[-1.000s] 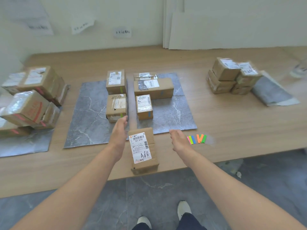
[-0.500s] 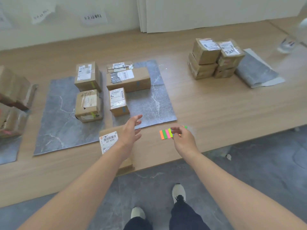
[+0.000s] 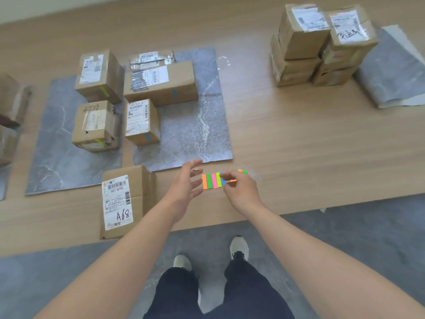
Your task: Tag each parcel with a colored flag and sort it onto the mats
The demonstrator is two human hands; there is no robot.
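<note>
Neon flags [image 3: 212,180] sit just right of the parcel [image 3: 124,199]. Our right hand [image 3: 241,192] has its fingers curled, pinching the pad's far end. Lifted or flat on the table [image 3: 299,146]? Cannot tell. Our left hand [image 3: 186,183] is between parcel and flags, fingers spread and relaxed, holding nothing, tips just beside the orange strip. The parcel lies label-up at the table edge, untagged as far as we see. Beyond it are the mats [image 3: 195,139], holding boxes [image 3: 142,120] tagged green or blue. Step, we judge: peel one flag. Keep the right pinch firm, lift a single strip by its free end with left thumb and forefinger, go slow so no second one follows, and stick it clear of the barcode.
</note>
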